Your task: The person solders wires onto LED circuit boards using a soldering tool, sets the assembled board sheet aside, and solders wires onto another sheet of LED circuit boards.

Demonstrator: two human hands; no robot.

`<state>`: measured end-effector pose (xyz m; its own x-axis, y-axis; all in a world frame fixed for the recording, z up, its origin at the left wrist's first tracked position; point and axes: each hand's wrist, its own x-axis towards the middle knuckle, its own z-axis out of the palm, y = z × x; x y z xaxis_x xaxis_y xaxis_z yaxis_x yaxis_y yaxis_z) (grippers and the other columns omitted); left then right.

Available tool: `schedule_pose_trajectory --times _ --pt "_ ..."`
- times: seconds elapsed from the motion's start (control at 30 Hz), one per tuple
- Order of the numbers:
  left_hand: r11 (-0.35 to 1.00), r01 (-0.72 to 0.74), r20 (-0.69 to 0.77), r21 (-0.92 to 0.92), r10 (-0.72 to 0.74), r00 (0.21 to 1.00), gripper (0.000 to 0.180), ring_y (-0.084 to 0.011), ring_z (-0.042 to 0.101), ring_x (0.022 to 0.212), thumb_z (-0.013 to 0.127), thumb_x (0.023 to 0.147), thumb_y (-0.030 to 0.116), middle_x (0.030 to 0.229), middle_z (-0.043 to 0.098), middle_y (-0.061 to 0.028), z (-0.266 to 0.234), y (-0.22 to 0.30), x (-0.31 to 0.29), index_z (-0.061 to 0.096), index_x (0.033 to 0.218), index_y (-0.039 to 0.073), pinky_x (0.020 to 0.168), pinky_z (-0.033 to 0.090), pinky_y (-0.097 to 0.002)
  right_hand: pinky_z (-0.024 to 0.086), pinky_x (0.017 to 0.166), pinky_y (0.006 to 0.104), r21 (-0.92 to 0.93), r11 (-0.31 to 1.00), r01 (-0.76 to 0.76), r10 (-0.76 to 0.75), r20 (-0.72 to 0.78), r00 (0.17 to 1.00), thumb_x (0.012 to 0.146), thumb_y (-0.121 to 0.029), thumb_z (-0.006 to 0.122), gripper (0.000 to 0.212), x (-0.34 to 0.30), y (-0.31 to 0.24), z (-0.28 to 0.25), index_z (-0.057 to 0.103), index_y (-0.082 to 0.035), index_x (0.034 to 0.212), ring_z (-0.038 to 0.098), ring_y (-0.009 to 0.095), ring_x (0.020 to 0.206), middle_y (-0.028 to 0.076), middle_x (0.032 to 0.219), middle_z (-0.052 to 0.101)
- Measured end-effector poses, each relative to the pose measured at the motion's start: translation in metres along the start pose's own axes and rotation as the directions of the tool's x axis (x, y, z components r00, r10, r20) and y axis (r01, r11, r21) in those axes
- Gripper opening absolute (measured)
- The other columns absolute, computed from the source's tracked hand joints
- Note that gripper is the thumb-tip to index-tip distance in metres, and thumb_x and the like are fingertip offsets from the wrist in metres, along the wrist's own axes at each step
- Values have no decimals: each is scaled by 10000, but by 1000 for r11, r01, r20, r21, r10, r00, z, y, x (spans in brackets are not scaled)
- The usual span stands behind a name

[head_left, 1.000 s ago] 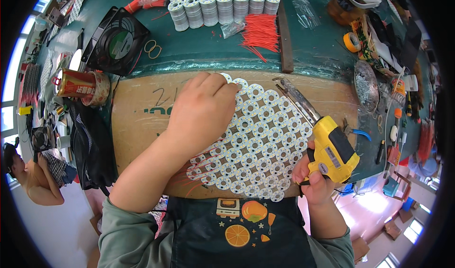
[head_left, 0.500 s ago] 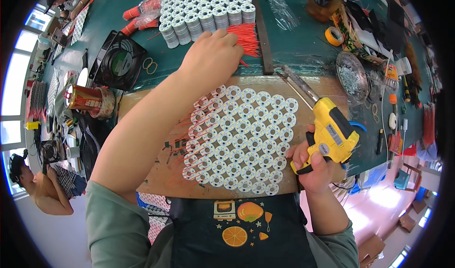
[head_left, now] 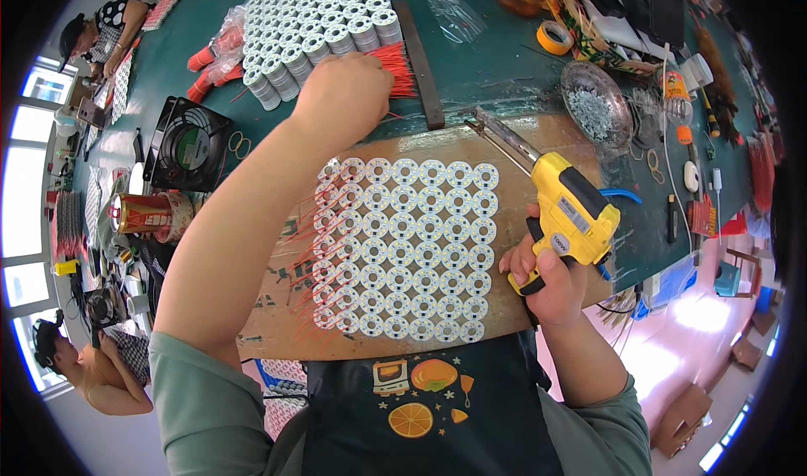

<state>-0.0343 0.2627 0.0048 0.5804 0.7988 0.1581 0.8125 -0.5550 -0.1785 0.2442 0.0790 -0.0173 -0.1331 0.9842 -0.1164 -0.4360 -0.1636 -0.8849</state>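
My left hand (head_left: 349,93), fingers curled, is at the near side of a pile of red wires (head_left: 393,68); its fingertips are hidden beneath it. In my right hand (head_left: 551,282) is a yellow and black soldering gun (head_left: 572,211), its metal tip slanting up to the left. Rows of round white LED boards (head_left: 403,224) lie on a brown work board (head_left: 525,144) between my arms. Short red wires (head_left: 311,261) stick out from the boards of the left columns. Behind my left hand, tall stacks of similar round boards (head_left: 315,18) stand close together.
A dark metal bar (head_left: 419,64) lies right of the red wires. A black fan (head_left: 187,144) and a can (head_left: 139,214) stand left. On the right are a metal bowl of bits (head_left: 597,110) and orange tape (head_left: 554,37). Two other people (head_left: 92,362) are at the left.
My view has shifted, so the bench appears moved left and turned slightly. The left hand stays by the red wires, its fingers a little more tucked under. The right hand still holds the soldering gun.
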Motion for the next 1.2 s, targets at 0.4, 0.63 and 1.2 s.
schedule_pose_trajectory --times 0.4,0.63,1.2 --pt "996 -45 139 -80 55 989 179 -294 643 966 641 761 134 927 657 -97 -15 -3 4 696 901 37 828 523 -441 497 675 353 -66 998 13 -12 10 1000 915 -326 651 652 2 0 -1 394 40 1389 524 121 593 3 713 499" --pt "996 33 -12 -88 -35 999 101 -302 645 895 633 755 135 848 650 -98 2 -1 7 675 812 64 804 524 -437 498 675 356 -63 998 14 -14 9 1000 927 -305 636 631 2 1 -1 389 43 1392 519 120 594 2 717 495" --pt "874 201 243 -443 -99 965 204 -329 666 878 615 869 191 888 683 -165 -31 -17 2 670 995 41 805 516 -438 499 660 348 -74 997 16 -16 3 1000 920 -295 636 626 4 1 0 391 48 1383 525 119 589 4 716 498"
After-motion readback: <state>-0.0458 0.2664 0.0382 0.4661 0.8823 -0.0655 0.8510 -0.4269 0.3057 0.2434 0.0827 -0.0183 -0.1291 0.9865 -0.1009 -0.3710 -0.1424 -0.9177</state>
